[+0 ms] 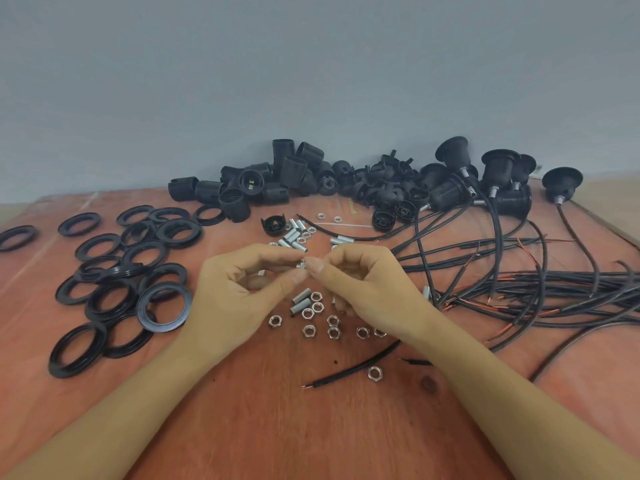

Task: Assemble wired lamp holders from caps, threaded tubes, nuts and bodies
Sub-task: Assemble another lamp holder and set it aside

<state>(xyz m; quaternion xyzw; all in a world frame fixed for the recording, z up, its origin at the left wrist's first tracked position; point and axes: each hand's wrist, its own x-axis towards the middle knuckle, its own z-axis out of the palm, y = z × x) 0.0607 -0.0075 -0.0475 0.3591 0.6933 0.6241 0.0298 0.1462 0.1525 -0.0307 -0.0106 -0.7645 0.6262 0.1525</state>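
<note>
My left hand pinches a short silver threaded tube between thumb and forefinger above the table's middle. My right hand meets it fingertip to fingertip and pinches the tube's end, where a small nut seems to sit; the fingers hide it. Loose silver nuts and threaded tubes lie under and just before both hands. More tubes lie behind the hands, beside a black cap. Black bodies are heaped at the wall.
Black rings spread over the left of the wooden table. Wired lamp holders stand at the back right, their black cables running across the right side. A loose cable and a single nut lie near my right forearm.
</note>
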